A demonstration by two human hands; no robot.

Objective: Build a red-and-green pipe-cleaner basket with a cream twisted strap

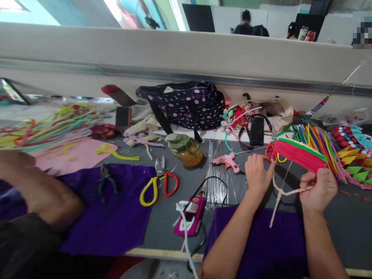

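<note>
Both my hands hold a flat pink craft piece, edged in green and white, which looks like a watermelon slice made of fuzzy stems. At its left end my left hand is closed, thumb against the lower corner. My right hand pinches the right end, fingers curled. A cream fuzzy cord hangs below the piece, forking up to both hands. Behind the piece lie red-and-yellow scissors, partly hidden. A pink glue gun rests left of my left hand. Purple cloth lies beneath my forearms.
Another person's arm reaches in at left, near pliers. Between us are scissors, a jar of amber drink and a magenta device with cables. Behind stand a dotted bag, a phone and coloured stems.
</note>
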